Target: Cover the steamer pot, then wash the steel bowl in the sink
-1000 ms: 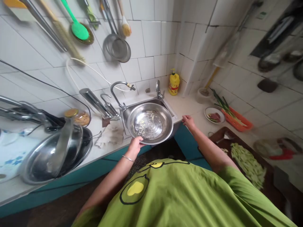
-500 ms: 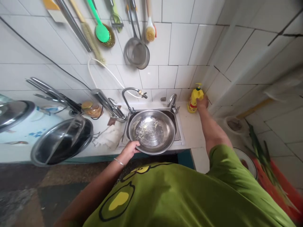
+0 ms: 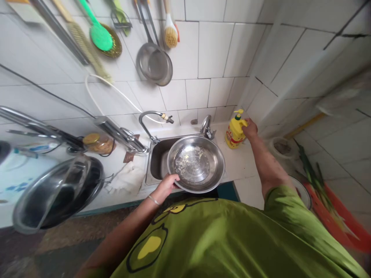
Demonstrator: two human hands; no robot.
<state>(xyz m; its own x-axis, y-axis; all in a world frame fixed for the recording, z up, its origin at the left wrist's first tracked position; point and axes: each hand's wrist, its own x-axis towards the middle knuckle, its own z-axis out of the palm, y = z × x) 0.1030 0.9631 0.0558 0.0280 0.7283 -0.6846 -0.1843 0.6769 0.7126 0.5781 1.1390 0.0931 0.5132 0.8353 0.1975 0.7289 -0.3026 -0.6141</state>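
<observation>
A round steel basin with pale food scraps inside sits over the small sink. My left hand grips the basin's near-left rim. My right hand is closed around a yellow pump bottle of dish soap, which stands on the white counter at the sink's right back corner. A curved tap and a second short tap rise behind the basin.
A wok with a glass lid rests on the counter at left, beside a white cloth and a jar. Utensils hang on the tiled wall, among them a strainer. Green onions on an orange tray lie at right.
My right hand left the counter edge, reached to the soap bottle and now holds it. The basin shifted a little to the right over the sink. The view swung left.
</observation>
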